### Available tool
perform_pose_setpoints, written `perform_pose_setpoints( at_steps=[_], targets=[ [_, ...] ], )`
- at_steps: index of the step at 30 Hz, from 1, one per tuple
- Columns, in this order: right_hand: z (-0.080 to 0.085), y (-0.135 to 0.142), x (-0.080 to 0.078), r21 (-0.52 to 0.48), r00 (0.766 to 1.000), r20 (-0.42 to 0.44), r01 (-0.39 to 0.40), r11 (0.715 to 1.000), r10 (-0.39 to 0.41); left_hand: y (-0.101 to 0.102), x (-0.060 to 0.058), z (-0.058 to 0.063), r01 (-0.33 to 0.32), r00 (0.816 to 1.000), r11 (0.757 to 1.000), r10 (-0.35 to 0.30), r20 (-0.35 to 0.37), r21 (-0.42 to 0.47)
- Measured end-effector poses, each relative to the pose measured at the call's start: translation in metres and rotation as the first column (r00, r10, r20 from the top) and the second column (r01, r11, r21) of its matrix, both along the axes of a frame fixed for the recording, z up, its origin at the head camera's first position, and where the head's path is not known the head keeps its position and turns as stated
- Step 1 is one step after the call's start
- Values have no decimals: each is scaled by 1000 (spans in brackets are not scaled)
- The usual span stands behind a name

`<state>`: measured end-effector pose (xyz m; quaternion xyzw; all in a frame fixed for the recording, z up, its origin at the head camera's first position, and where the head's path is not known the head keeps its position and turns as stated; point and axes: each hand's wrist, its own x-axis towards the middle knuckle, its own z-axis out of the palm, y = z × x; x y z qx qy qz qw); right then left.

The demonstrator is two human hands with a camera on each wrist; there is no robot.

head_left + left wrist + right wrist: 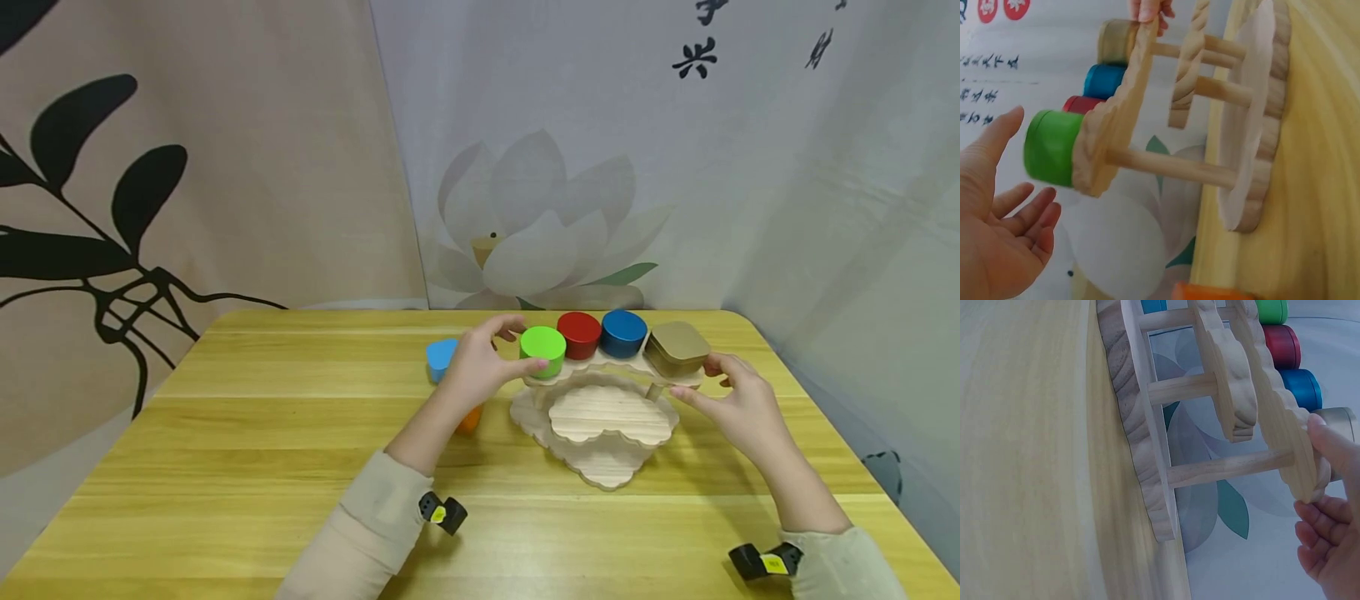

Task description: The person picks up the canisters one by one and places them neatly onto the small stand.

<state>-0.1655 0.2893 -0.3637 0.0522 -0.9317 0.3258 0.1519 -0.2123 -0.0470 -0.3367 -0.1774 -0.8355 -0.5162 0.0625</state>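
Note:
A tiered wooden stand (611, 417) with scalloped edges rests on the table, its boards joined by round posts. Along its upper board (1272, 406) sit a green round tin (543, 350), a red tin (578, 335), a blue tin (624, 333) and a gold squarish tin (677, 347). Beside the green tin is my left hand (480, 362), thumb and fingers spread; the left wrist view shows a gap between them and the tin. My right hand (738, 408) pinches the upper board's end by the gold tin, its thumb and fingers on the board's edges in the right wrist view.
Left of the stand, partly behind my left forearm, are a light blue object (440, 358) and an orange object (469, 420). The wooden table (262, 450) ends at a printed curtain (300, 167) behind it.

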Motion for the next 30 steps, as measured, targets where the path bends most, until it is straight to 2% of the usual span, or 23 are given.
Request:
perform_pose_setpoints(
  at_steps=[6, 16, 23, 30],
  targets=[
    [1, -1, 0, -9, 1000, 11, -3, 1000, 3, -21, -3, 0, -33, 998, 999, 35, -43, 33],
    [1, -1, 0, -10, 1000, 16, -1, 1000, 1, -54, 0, -19, -86, 994, 996, 84, 73, 24],
    [1, -1, 0, -12, 1000, 7, -1, 1000, 1, -73, 6, -38, -66, 989, 997, 61, 136, 27],
    [0, 0, 0, -11, 1000, -11, 0, 1000, 0, -87, 11, -52, -20, 988, 1000, 23, 153, -23]
  ],
)
